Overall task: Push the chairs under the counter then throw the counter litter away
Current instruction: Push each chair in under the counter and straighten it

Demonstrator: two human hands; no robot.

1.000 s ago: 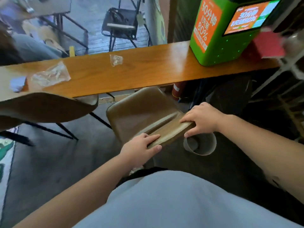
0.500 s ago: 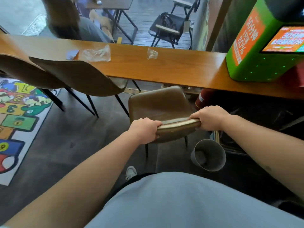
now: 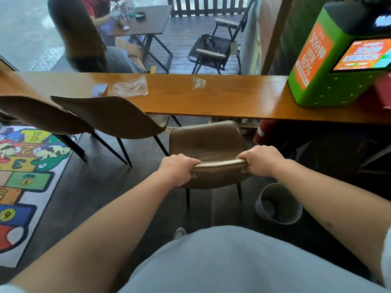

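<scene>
A brown leather chair stands in front of me, its seat partly under the long wooden counter. My left hand and my right hand both grip the top edge of its backrest. Two more brown chairs stand to the left, their backs at the counter's edge. On the counter lie a large clear plastic wrapper, a small crumpled clear wrapper and a pale blue paper scrap.
A grey waste bin stands on the dark floor by my right forearm. A green kiosk fills the counter's right end. A colourful hopscotch rug lies at left. Behind the window a person sits at an outdoor table.
My hands have shifted from resting on the backrest to gripping its top edge. The chair has straightened and stands square to the counter, and my view has pulled back and turned left.
</scene>
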